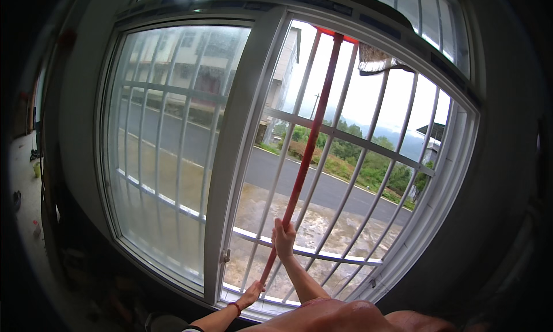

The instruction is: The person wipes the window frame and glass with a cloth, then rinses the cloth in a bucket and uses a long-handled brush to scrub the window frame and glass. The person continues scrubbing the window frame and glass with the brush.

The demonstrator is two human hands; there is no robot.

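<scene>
A long red pole (312, 135) slants upward in front of the open half of a sliding window. My right hand (284, 239) is closed around it, level with the lower crossbar of the window grille. Further down, my left hand (252, 293), with a red band on its wrist, grips the pole near its bottom end. At the top, the pole meets a red head (332, 33), partly hidden behind the upper window frame. Beside that head hangs a greyish-brown piece (376, 60), cloth or mop material; I cannot tell which, or whether it is attached.
A metal security grille (345, 137) spans the window opening. On the left is a hazy glass sash (168, 150), with a white frame post (244, 137) and a latch (225, 256). A road (276, 170) and wet concrete (319, 221) lie outside. Dark walls flank the window.
</scene>
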